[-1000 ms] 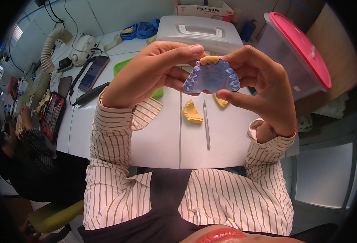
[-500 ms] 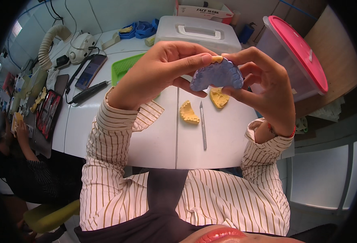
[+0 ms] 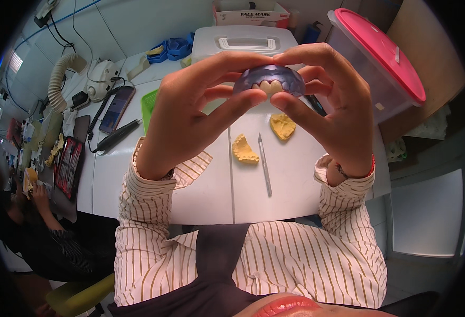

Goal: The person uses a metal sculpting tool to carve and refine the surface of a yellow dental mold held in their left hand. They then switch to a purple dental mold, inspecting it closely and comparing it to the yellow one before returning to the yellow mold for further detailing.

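Both hands hold a blue-purple dental model (image 3: pixel 296 79) up over the table, its front teeth turned toward me. Several cream-coloured teeth (image 3: pixel 266 87) stand out at the middle of its arch. My left hand (image 3: pixel 190 105) grips one side, thumb tip near the cream teeth and fingers behind. My right hand (image 3: pixel 338 95) grips the opposite side the same way. Below them on the white table lies a curved yellow dental cast piece (image 3: pixel 244 150). Beside it is a slim metal knife (image 3: pixel 264 164), point away from me. A rounded yellow cast (image 3: pixel 282 127) sits just beyond the knife.
Behind my hands stands a clear plastic box (image 3: pixel 206 39) with a handle. A pink-lidded tub (image 3: pixel 385 58) is at the right. On the left are a green basket (image 3: pixel 148 108), a phone (image 3: pixel 117 109), a black handpiece (image 3: pixel 117 136) and a co-worker's hand (image 3: pixel 40 196).
The dental model has been tipped so its front teeth face me instead of its flat side. Both thumbs have moved to its near lower edge. The hands have shifted slightly left.
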`<state>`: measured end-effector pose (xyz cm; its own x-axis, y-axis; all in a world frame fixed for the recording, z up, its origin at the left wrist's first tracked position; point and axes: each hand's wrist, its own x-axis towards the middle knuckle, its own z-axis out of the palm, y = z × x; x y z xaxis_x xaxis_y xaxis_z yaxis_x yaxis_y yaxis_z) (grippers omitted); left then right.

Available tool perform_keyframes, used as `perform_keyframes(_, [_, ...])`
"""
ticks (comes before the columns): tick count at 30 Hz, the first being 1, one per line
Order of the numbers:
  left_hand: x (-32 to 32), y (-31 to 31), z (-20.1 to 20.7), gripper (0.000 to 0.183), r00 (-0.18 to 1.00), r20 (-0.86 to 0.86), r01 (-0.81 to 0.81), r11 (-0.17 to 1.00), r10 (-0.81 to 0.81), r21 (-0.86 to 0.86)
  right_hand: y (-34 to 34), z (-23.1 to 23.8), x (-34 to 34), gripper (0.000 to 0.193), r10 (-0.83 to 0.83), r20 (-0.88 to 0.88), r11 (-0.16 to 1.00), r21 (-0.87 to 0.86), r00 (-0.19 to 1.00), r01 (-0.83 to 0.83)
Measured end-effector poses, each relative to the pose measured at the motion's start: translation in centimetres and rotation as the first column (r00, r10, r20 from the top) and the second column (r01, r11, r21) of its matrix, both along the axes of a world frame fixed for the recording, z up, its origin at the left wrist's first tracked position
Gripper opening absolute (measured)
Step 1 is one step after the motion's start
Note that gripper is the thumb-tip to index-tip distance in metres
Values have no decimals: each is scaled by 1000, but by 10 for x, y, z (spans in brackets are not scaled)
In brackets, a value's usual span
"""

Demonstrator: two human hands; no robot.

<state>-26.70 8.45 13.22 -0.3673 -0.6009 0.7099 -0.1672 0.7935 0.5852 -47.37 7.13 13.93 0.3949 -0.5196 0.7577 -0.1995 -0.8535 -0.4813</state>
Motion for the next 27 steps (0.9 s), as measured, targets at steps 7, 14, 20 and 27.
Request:
perform_keyframes(7, [8, 7, 11, 39, 977, 183, -49, 956, 105, -290, -4, 1, 2, 40, 98, 33, 973, -214, 995, -89])
perform_keyframes(14, [10, 5, 15, 43, 966, 224, -17, 895, 130, -446, -8, -1, 2, 40, 179, 46, 943, -292, 983, -158])
perform_keyframes(20, [7, 7, 18, 42, 973, 205, -5, 889, 110, -458, -7, 0, 0, 40, 172, 29, 931, -331, 985, -153])
perform_keyframes(27, [7, 8, 18, 42, 974, 195, -17, 893, 117, -449, -9, -1, 0, 39, 135, 16, 916, -384, 991, -119])
